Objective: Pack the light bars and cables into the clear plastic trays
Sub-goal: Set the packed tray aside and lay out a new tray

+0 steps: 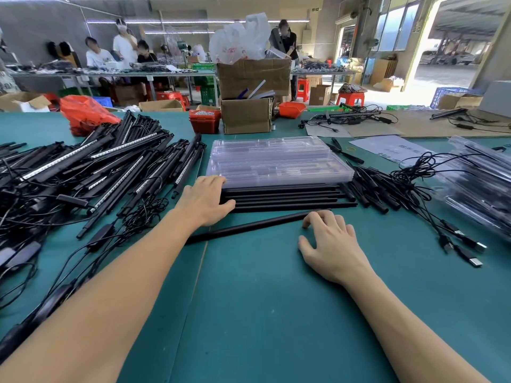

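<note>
Right now the left hand (206, 199) lies flat, fingers straight, pressing against the left ends of a neat row of black light bars (287, 199) that lie side by side on the green tabletop (276, 299). The right hand (330, 244) rests palm down, fingers loosely spread, with its fingertips (307, 223) touching the right end of a single loose black bar (249, 227), which lies slanted just in front of the row; neither hand grips anything. Just behind the row, touching it, sits a stack of clear plastic trays (276, 161), the top one showing long moulded channels. To the left sprawls a big heap of light bars (91, 167) tangled with black wires. To the right lies a bunch of cables (414, 194) with USB plugs (470, 254) trailing toward the near edge, and beyond them a pile of filled clear trays (481, 186). Farther back stand two stacked cardboard boxes (249, 98), a red basket (205, 121), and an orange plastic bag (83, 111). People sit at a long bench (110, 71) at the back.
</note>
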A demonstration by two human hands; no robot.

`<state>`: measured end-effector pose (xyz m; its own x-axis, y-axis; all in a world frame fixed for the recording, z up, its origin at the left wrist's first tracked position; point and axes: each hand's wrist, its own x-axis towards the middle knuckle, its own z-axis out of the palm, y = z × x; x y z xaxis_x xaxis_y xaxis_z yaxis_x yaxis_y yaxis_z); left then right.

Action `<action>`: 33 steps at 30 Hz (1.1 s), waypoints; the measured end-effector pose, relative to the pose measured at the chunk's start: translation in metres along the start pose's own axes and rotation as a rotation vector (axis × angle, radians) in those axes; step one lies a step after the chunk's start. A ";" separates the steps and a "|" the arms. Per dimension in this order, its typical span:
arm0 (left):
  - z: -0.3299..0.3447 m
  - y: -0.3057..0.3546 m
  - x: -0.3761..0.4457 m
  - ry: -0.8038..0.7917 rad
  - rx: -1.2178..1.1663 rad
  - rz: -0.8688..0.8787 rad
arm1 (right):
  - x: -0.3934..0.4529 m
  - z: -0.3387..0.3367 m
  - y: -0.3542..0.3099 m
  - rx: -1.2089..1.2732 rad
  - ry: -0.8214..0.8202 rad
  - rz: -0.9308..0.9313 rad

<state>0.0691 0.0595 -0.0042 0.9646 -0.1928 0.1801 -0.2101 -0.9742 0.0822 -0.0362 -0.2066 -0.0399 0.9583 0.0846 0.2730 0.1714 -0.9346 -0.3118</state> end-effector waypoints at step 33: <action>-0.004 -0.011 0.039 0.180 -0.349 -0.094 | 0.002 0.001 0.000 -0.007 0.005 -0.003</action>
<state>0.1087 0.0632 0.0060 0.9454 -0.0507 0.3218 -0.1933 -0.8826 0.4286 -0.0342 -0.2062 -0.0406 0.9565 0.0855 0.2788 0.1725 -0.9367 -0.3046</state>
